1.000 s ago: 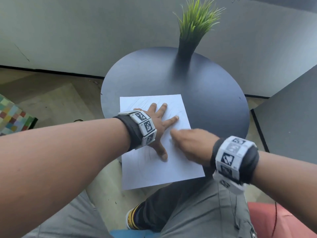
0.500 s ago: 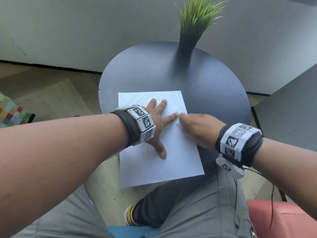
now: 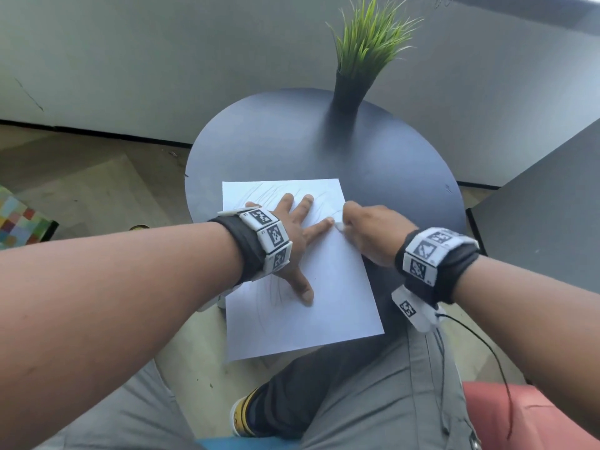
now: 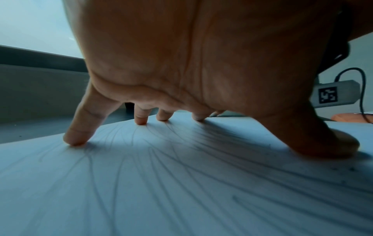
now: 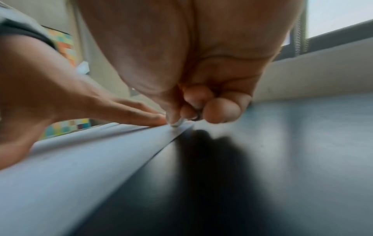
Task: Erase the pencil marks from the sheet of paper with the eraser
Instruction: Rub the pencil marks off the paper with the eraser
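A white sheet of paper (image 3: pixel 328 297) with faint curved pencil lines (image 4: pixel 153 167) lies on the round dark table (image 3: pixel 383 164), its near end hanging over the table's edge. My left hand (image 3: pixel 293 235) presses flat on the sheet with spread, straight fingers (image 4: pixel 76 135). My right hand (image 3: pixel 367 230) is curled at the sheet's right edge, beside the left index fingertip. It pinches a small pale eraser (image 5: pixel 178 123), whose tip touches the paper; most of the eraser is hidden by the fingers.
A dark vase with green grass (image 3: pixel 360 60) stands at the table's far side. A grey wall lies behind and a dark panel (image 3: pixel 545 216) stands to the right. My knees are under the table's near edge. A cable (image 3: pixel 480 345) hangs from the right wristband.
My right hand has slid from the middle of the sheet up and right to its right edge, with the eraser. The left hand has stayed pressed on the paper.
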The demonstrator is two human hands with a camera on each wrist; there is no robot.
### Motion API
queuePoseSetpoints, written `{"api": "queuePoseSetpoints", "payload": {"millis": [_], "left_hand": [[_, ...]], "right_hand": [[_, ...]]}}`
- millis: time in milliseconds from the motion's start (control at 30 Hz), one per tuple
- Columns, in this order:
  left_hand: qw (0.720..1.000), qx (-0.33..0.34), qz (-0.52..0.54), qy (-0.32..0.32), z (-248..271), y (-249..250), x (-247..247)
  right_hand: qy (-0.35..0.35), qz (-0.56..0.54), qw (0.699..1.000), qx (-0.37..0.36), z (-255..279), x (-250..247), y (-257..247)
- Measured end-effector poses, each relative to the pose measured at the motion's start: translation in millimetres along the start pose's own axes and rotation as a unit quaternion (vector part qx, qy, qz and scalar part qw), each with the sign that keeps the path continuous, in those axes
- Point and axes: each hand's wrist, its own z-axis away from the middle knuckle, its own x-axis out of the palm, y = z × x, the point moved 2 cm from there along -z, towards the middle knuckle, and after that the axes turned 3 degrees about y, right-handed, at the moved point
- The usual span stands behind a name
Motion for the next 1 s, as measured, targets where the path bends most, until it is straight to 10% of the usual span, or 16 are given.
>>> {"api": "queuePoseSetpoints", "payload": {"millis": [167,333,467,600,767,900,1000], "left_hand": [[1.000,0.001,0.017,0.010,2.4,-2.4,1.7],[1.000,0.004,0.024,0.013,2.5,-3.7,3.7],[0.999,0.004,0.033,-0.002,2.5,-4.0,1.7],[0.999,0.005,0.030,0.013,2.4,-5.2,3.9],[0.999,0.006,0.039,-0.003,2.1,-4.5,1.0],[0.999,0.007,0.034,0.012,0.2,-6.4,5.2],[0.999,0.007,0.034,0.009,-0.1,-6.1,6.3]], "right_hand": [[-0.079,0.015,0.989,-0.124,30.7,27.5,-41.5],[0.015,0.020,1.000,0.000,-1.1,6.5,-12.9],[-0.087,0.038,0.985,-0.145,26.1,27.4,-49.5],[0.015,0.023,1.000,-0.006,-5.2,3.7,-13.8],[-0.060,0.018,0.988,-0.142,26.1,22.2,-50.2],[0.016,0.021,0.999,-0.022,-3.1,8.1,-15.2],[-0.046,0.048,0.986,-0.151,24.8,26.8,-41.5]]}}
